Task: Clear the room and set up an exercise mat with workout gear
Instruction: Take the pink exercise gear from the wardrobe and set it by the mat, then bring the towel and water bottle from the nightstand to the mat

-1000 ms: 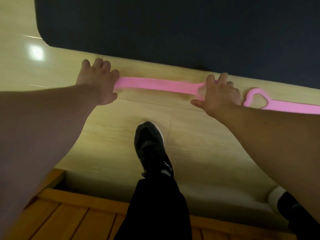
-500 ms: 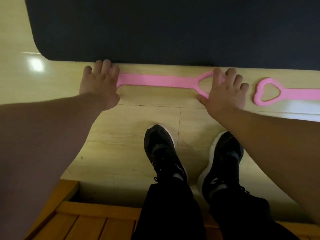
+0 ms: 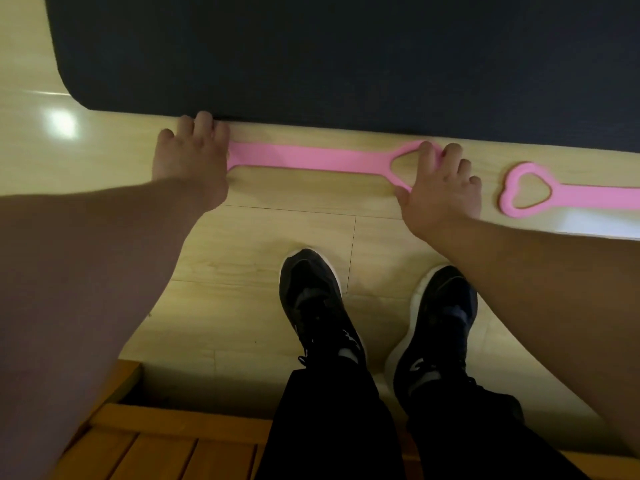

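Note:
A dark exercise mat (image 3: 346, 57) lies spread on the pale wood floor and fills the top of the view. Along its near edge lies a flat pink resistance band (image 3: 311, 160). My left hand (image 3: 190, 161) presses down on the band's left end, hiding it, with fingertips touching the mat's edge. My right hand (image 3: 440, 185) rests on the band's right loop, fingers laid over the loop and thumb at its lower edge. A second pink band (image 3: 526, 194) with a heart-shaped loop lies just right of my right hand and runs out of view.
My two black shoes (image 3: 311, 306) stand on the floor (image 3: 277, 230) between my arms, below the band. An orange slatted wooden bench (image 3: 166, 448) sits at the bottom left, behind my legs. A light reflection glares on the floor at far left.
My right foot has stepped in beside the left. The band now lies straight along the mat's edge with both hands still on its ends, and the second band's heart loop lies apart from my right hand.

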A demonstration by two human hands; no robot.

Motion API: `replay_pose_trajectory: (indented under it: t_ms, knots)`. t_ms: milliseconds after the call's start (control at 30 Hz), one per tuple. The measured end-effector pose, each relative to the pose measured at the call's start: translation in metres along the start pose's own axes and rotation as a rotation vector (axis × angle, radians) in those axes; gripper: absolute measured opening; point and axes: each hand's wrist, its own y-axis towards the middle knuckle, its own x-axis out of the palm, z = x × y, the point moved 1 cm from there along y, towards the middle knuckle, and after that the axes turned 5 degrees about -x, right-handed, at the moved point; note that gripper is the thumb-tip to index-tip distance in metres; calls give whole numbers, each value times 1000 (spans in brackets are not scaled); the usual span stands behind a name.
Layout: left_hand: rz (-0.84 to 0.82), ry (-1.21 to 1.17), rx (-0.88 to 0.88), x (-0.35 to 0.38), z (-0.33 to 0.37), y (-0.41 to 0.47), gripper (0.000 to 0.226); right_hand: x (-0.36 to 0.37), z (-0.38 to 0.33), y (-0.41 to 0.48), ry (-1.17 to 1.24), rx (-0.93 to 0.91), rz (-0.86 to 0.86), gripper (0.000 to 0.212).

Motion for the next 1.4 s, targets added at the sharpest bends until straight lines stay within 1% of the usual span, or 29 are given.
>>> replay_pose_trajectory:
  t_ms: [100,167,200,267,333,433,500,567,667,833,867,1000,1167,1400]
  knots:
    - [-38,-4,-7,-7,1,-11,72,-10,-4,-6,-10,27,-57,73]
    - [-78,-45,-19,-23,3,-28,76,-28,-7,-17,41,26,-76,72]
    - [-95,-92,-32,-35,2,-39,76,-43,-9,-25,96,13,-70,69]
    - [-130,-269,-52,-63,1,-67,72,-78,-13,-45,211,-46,-45,60]
    - [-157,-480,-57,-101,-4,-105,65,-126,-17,-69,277,-164,-33,51]
    - [-206,-732,-81,-175,-21,-169,53,-217,-24,-113,323,-297,-65,47]
    - [-206,-874,-123,-227,-39,-216,43,-285,-31,-149,340,-368,-72,46]
    - [-209,-962,-140,-279,-58,-261,37,-354,-36,-188,341,-434,-71,43]
    - [-224,-988,-174,-361,-101,-337,35,-457,-44,-257,291,-537,-81,39]
    - [-272,-910,-200,-476,-169,-435,38,-592,-56,-355,221,-714,-56,35]
    - [-248,-897,-235,-505,-186,-463,39,-626,-60,-383,188,-767,-41,33]
    - [-135,-905,-354,-575,-229,-526,42,-707,-74,-445,72,-935,38,26]
    - [67,-950,-491,-640,-270,-599,47,-795,-86,-507,-5,-1124,209,35]
    - [353,-880,-722,-709,-326,-690,45,-888,-99,-585,-64,-1266,451,40]
